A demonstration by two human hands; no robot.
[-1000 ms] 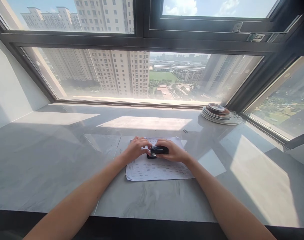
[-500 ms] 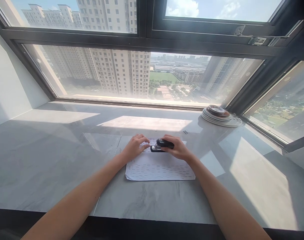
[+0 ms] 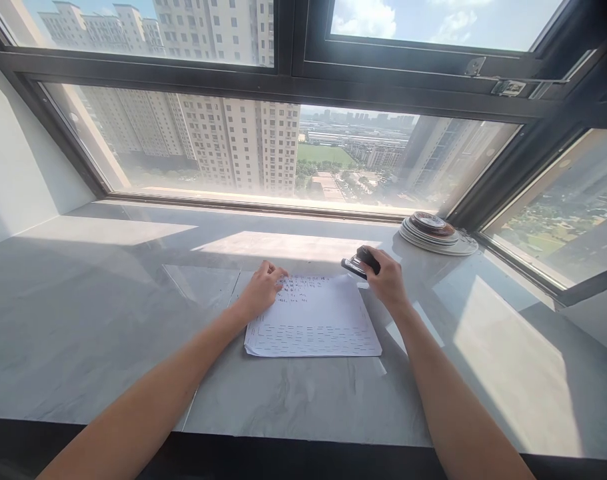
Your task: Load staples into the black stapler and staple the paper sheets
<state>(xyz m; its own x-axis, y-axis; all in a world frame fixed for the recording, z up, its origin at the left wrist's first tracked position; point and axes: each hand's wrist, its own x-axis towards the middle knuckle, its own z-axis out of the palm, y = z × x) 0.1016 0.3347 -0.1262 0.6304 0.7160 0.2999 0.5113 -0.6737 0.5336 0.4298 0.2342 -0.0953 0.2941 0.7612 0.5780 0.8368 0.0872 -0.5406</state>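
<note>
My right hand [image 3: 387,275] is closed around a black stapler [image 3: 354,267], held tilted by the upper right corner of a stack of white paper [image 3: 323,313]. Rows of short dark staple-like marks run across the lower part of the stack, with more marks or writing near its top. At the upper left edge of the stack rests my left hand [image 3: 261,288]. Its fingers are bent and a little apart, the tips over the paper, with no object seen in them.
The stack lies on a grey marbled ledge [image 3: 108,320] below a large dark-framed window [image 3: 208,80]. In the far right corner stands a pile of plates [image 3: 430,233]. Patches of sunlight fall across the ledge.
My right hand has carried the stapler up and to the right, off the middle of the paper. My left hand has drawn slightly left. Two small grey strips behind the paper are now hidden.
</note>
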